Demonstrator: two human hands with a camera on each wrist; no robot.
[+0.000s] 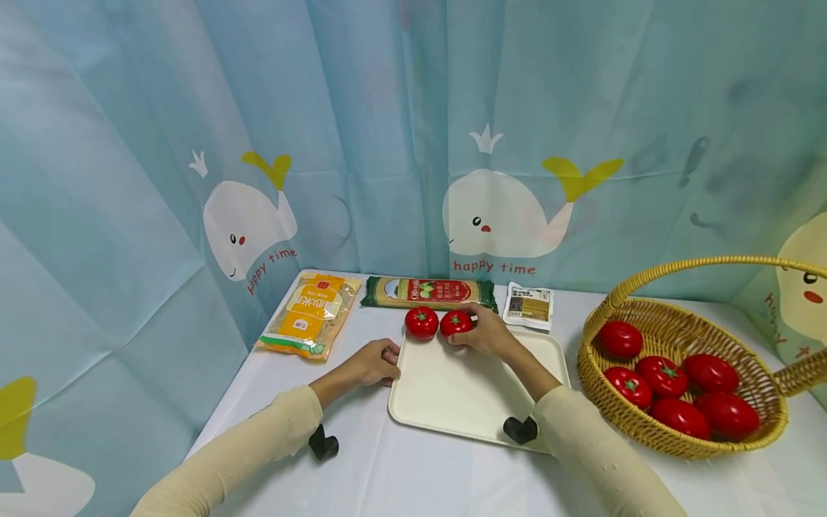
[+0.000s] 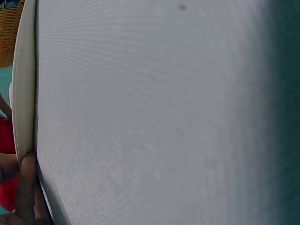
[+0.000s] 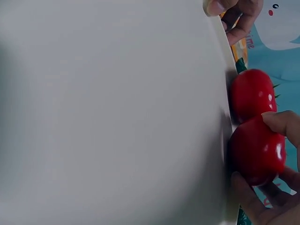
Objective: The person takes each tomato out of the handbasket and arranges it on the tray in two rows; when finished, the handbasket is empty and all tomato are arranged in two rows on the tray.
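In the head view a cream rectangular tray [image 1: 465, 388] lies on the white table. My left hand [image 1: 373, 362] pinches its left rim, and the left wrist view shows thumb and finger at the tray's edge [image 2: 24, 93]. Two red tomatoes with green calyxes sit side by side at the tray's far left corner. Around the right-hand tomato [image 1: 455, 323] my right hand [image 1: 487, 334] curls its fingers and thumb. The other tomato [image 1: 421, 323] stands just left of it. Both show close up in the right wrist view, the gripped tomato [image 3: 257, 152] right beside its neighbour [image 3: 253, 93].
A wicker basket [image 1: 591, 373] with a tall handle stands at the right, holding several tomatoes. Behind the tray lie a green-ended pasta pack [image 1: 388, 293] and a small white-and-brown packet [image 1: 528, 307]. A yellow grain bag [image 1: 310, 316] lies at the left. A whale-print curtain [image 1: 388, 143] hangs behind.
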